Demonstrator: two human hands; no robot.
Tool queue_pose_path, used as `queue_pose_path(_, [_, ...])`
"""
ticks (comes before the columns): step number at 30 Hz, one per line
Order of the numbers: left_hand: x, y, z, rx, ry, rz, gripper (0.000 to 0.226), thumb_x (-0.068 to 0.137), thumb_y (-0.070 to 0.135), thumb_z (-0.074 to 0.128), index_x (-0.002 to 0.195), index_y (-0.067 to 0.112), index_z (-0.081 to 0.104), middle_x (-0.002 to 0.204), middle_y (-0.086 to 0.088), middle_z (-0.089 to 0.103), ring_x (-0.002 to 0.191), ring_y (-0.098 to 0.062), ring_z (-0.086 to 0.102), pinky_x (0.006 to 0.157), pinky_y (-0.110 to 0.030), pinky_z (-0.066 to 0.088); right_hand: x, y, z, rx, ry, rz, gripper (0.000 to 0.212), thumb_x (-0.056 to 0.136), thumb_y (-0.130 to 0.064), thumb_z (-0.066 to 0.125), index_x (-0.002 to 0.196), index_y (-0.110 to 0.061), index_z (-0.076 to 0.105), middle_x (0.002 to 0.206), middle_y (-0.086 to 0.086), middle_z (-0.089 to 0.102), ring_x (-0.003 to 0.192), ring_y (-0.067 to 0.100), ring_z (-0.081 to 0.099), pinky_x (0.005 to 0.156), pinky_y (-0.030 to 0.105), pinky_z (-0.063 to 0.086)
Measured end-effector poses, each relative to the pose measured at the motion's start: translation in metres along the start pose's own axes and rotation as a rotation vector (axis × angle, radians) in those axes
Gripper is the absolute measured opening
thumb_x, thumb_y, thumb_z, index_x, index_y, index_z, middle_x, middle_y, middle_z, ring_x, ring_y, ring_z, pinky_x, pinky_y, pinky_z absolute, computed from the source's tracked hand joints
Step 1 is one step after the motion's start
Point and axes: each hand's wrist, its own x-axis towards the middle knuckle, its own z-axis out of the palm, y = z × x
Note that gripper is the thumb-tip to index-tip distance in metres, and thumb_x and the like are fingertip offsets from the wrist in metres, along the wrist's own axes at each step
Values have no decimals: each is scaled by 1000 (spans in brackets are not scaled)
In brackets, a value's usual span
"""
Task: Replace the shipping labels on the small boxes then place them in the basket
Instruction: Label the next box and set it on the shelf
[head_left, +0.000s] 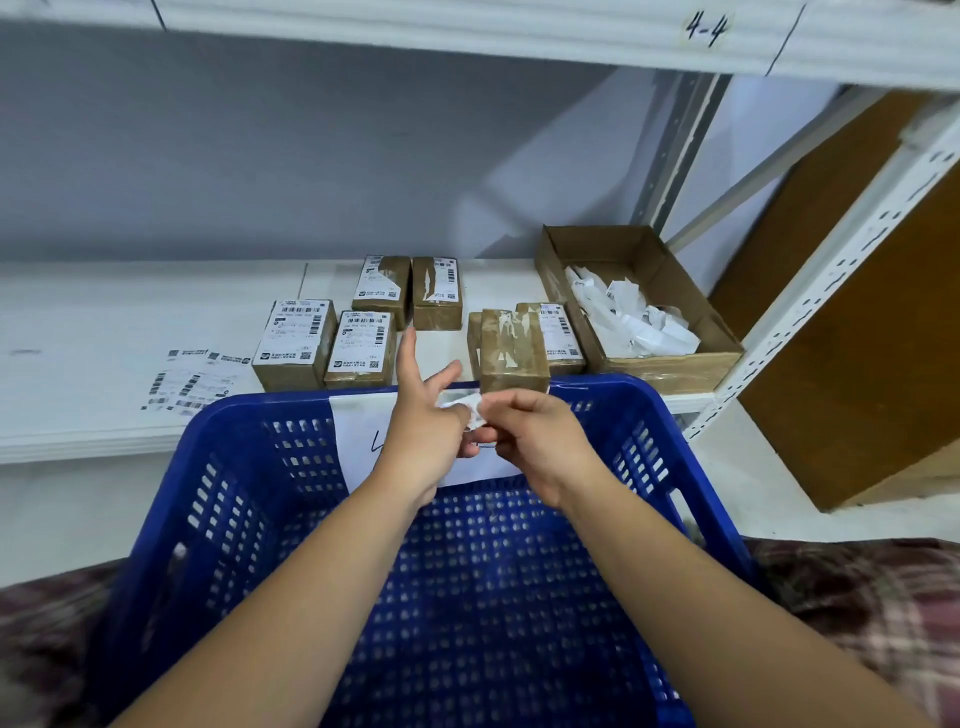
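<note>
Several small brown boxes stand on the white shelf (104, 322). Two at the left (294, 343) (362, 349) carry whole labels. The nearest box (511, 358) has its label torn off, with only scraps left. Both hands meet above the far rim of the blue basket (249, 447). My right hand (535, 441) pinches a crumpled white label scrap (465, 408), which also sticks to my left hand (423, 421). The left index and middle fingers point outward. Fresh label sheets (195, 379) lie on the shelf at the left.
An open cardboard tray (675, 358) with crumpled white label scraps sits at the right on the shelf. A white sheet of paper (358, 436) hangs over the basket's far wall. A brown board (857, 312) leans beyond the white rack post. Another shelf runs overhead.
</note>
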Motion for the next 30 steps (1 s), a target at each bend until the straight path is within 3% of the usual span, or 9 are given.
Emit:
queue_pose_path(3, [-6,1,-2,149,55,-64,62,93,5,54,140,37,29,125,4,45,54,-17,64,41,-19,41,-10,-1,3,3,74,-87,13,94,0,57,85,-7,65,63,2,59,49,6,53,52,19,43])
queue_pose_path(5, [-10,-1,-7,210,69,-38,28,91,18,62,116,24,51,112,-3,59,49,-14,63,45,-22,44,-13,-5,2,-9,122,-161,15,93,2,57,84,-7,65,64,3,59,49,5,54,53,18,47])
queue_pose_path(7, [-13,-2,-10,134,55,-17,5,89,15,64,91,14,59,88,-11,67,49,-12,61,52,-23,48,-16,-8,3,-58,111,-210,14,93,2,59,86,-7,66,66,4,61,50,4,57,55,16,49])
queue_pose_path(10, [-16,-3,-10,56,55,10,5,89,8,63,84,9,64,70,-9,68,56,-12,61,60,-22,51,-20,-6,4,-190,154,-275,18,92,-2,62,83,-15,69,70,1,67,57,6,62,63,20,55])
queue_pose_path(15, [-20,-6,-3,-90,47,-27,10,89,12,62,95,6,68,81,-9,73,75,-16,72,68,-17,56,-24,4,7,-597,289,-505,11,92,-9,64,93,-15,73,91,-1,67,80,8,63,74,15,50])
queue_pose_path(21, [-21,-11,0,-50,33,-48,16,93,11,57,90,1,70,80,-11,72,75,-17,72,76,-23,57,-21,19,4,-805,261,-709,14,91,-4,64,99,-6,76,92,1,60,71,-6,51,73,1,40])
queue_pose_path(26, [-13,-16,-10,-1,179,-100,15,93,9,56,87,13,69,79,-2,71,70,-12,69,65,-20,53,-24,18,4,-515,17,-464,31,95,-14,62,123,-27,66,104,-9,68,87,-16,60,80,4,44])
queue_pose_path(28, [-10,-18,-12,38,227,-87,12,93,8,57,93,12,69,78,2,70,70,-10,65,59,-13,48,-22,16,7,-275,2,-349,39,95,-17,61,129,-35,56,103,-6,72,92,0,67,82,16,53])
queue_pose_path(30, [-9,-21,-10,103,238,-28,12,92,9,58,94,12,70,78,3,70,72,-9,64,56,-9,46,-21,14,11,-54,106,-240,33,94,-13,63,124,-24,57,105,6,70,87,11,68,72,20,56])
